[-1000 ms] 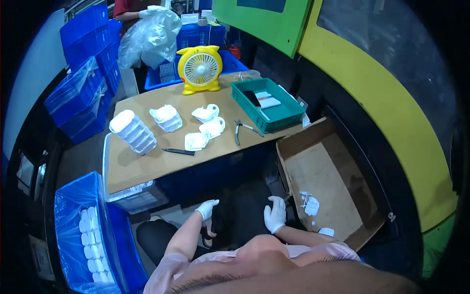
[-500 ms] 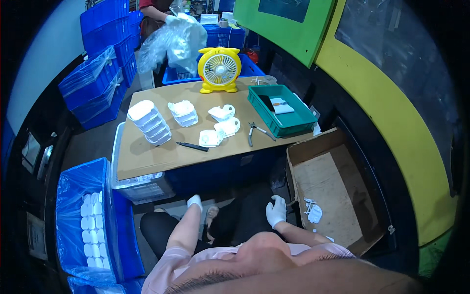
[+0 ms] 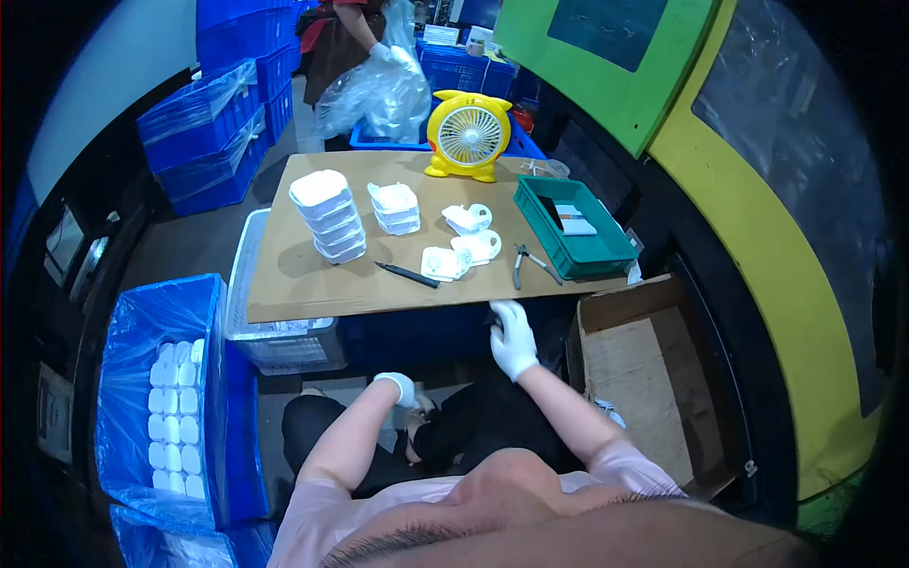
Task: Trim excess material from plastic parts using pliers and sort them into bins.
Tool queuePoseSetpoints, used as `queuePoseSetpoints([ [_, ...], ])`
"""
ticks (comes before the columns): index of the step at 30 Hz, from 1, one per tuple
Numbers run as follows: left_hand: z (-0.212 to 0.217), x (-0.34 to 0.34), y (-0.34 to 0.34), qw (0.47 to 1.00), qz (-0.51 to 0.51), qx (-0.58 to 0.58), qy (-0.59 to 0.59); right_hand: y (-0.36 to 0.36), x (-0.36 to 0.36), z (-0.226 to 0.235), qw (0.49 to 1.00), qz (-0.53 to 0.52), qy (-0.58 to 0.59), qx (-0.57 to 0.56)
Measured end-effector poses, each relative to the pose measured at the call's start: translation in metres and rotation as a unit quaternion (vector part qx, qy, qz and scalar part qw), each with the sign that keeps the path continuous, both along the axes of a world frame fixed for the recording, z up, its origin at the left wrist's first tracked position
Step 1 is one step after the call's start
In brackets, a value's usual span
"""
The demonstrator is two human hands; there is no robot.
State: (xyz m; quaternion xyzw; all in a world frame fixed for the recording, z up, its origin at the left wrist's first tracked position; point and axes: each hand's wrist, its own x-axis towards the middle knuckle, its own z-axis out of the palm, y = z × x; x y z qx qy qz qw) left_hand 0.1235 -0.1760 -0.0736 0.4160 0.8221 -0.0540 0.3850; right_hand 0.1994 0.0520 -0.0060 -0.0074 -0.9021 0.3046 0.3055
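My right hand [image 3: 513, 343], in a white glove, is at the near edge of the cardboard-topped table [image 3: 331, 289], its fingers partly bent and apart. No held thing can be made out in it. My left hand [image 3: 398, 388], also gloved, hangs low by my legs; its fingers are mostly hidden. Nearest the right hand on the table are grey-handled nippers [image 3: 524, 254], white plastic parts [image 3: 440, 264] with round openings, and a black pen-like tool [image 3: 409, 274]. Farther left stand a tall stack of white plastic covers [image 3: 331, 227] and a shorter stack [image 3: 394, 210].
A yellow fan [image 3: 471, 137] stands at the table's back, beside a green tray [image 3: 578, 261]. An open carton [image 3: 606, 308] is at right. On the left, a blue lined bin [image 3: 220, 398] holds white parts. Beyond the table, another person's gloved hands [image 3: 393, 55] handle clear plastic bags.
My right hand has risen from my thigh, moving forward to the table's near edge. My left hand stays low. The view has shifted left, and the other person's hands still handle the bags.
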Motion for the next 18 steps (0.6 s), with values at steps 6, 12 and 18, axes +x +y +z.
queuePoseSetpoints([
  [6,0.005,-0.01,-0.005,0.989,0.024,0.147,-0.024,0.009,-0.114,0.033,0.961,-0.01,-0.035,0.274],
  [12,0.047,0.002,-0.016,0.928,0.108,0.356,0.026,0.017,-0.132,0.033,0.949,-0.017,-0.027,0.312],
  [18,0.06,0.002,-0.014,0.714,0.199,0.604,0.293,-0.061,-0.097,0.053,0.987,-0.04,0.046,0.149],
])
